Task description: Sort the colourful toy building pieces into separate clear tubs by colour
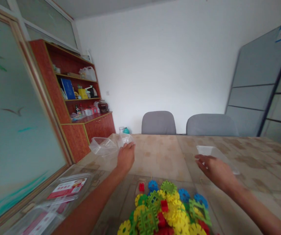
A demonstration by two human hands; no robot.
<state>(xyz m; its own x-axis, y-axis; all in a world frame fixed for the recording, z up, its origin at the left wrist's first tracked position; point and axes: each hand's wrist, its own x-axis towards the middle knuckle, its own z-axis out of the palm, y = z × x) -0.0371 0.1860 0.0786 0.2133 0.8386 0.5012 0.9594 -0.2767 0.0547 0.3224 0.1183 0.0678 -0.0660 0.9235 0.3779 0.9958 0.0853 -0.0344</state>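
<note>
My left hand [126, 158] reaches over the far left part of the table. Its fingers are closed at the near side of a crumpled-looking clear plastic container [103, 146], and the hand covers part of it. On the right, my right hand [215, 168] is held above the table with its fingers slightly apart and nothing visible in them. Just behind that hand lies a clear plastic tray [207, 150], partly covered by it. Between my forearms, close to me, is a heap of toy building pieces [177, 209] in yellow, green, blue and red.
Clear packages with red and white labels [68, 188] lie at the table's left edge. Two grey chairs [158, 122] stand behind the patterned table [160, 153]. A reddish wooden shelf unit [69, 107] is at the back left, and a grey cabinet [255, 75] at the right.
</note>
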